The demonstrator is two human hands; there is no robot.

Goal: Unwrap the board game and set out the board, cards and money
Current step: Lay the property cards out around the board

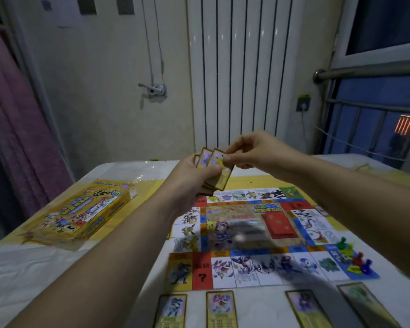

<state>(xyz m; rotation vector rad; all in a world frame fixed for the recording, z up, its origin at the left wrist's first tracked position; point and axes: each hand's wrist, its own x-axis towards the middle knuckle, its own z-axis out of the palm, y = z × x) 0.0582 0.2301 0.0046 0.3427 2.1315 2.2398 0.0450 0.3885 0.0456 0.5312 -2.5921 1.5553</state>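
Left hand grips the fanned card stack above the game board's far edge; right hand pinches the front card. It wants sliding off singly, left thumb bracing the rest, then laying in the near card row.

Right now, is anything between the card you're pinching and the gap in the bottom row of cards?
Nothing visible blocks the card. Only the flat board lies under that path; the tokens sit aside.

A white radiator stands top centre, pink cloth hangs far left, a window fills upper right
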